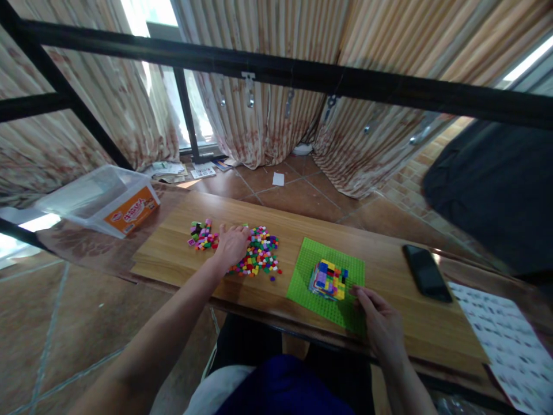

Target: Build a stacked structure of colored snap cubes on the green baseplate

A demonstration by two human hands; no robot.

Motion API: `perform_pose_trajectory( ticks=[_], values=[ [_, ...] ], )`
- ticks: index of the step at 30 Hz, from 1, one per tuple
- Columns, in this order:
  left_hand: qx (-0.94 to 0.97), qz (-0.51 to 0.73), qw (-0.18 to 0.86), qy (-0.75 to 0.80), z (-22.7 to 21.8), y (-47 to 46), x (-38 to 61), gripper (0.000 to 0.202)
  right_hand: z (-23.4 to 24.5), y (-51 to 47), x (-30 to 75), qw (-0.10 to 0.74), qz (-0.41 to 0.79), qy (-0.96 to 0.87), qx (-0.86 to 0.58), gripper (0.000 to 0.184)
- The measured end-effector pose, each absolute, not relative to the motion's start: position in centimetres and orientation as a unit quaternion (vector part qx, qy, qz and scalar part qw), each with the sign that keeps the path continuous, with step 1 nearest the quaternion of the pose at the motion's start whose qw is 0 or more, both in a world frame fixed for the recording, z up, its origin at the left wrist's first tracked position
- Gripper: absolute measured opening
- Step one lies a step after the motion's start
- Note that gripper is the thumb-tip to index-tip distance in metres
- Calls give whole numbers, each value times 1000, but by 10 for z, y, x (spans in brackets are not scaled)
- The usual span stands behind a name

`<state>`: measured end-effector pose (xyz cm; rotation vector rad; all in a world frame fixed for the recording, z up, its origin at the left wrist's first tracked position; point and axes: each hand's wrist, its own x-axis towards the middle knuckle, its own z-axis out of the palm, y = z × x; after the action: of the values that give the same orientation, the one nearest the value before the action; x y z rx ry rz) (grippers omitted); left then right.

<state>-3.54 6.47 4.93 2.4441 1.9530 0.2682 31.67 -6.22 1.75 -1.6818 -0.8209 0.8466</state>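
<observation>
My left hand (232, 245) lies palm down over a spread pile of small coloured building bricks (262, 251), its fingers apart and their tips partly hidden among the pieces. On the wooden board to the right is a green baseplate (302, 282). A block-shaped stack of multicoloured bricks (330, 279) stands on it. My right hand (381, 320) is at the baseplate's right edge, just beside the stack. Its thumb and forefinger are closed together; whatever is between them is too small to make out.
A black phone (427, 272) lies right of the baseplate, with a printed sheet (510, 340) beyond it. At the far left sits a clear plastic bin (101, 202) with an orange label. A black metal bar (276, 66) crosses in front of the curtains.
</observation>
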Motion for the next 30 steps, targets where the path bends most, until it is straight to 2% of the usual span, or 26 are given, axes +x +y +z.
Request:
perform_pose_trajectory(
  ticks=[10,14,16,19,24,30],
  values=[
    [770,142,-3,622,59,56,-46,19,22,-63,319,525,329,-358,-698,41],
    [772,162,-8,614,74,48,-42,20,65,-71,294,519,247,-419,-703,37],
    [776,171,-7,607,81,42,-35,19,91,-73,266,529,248,-455,-672,32],
    [784,175,-14,595,87,33,-23,19,114,-62,215,495,311,-550,-596,29],
    [812,198,-33,548,83,22,-11,23,89,-7,152,486,349,-555,-578,37],
    [824,180,-23,537,71,24,-16,27,48,23,129,533,488,-436,-536,28]
  ],
)
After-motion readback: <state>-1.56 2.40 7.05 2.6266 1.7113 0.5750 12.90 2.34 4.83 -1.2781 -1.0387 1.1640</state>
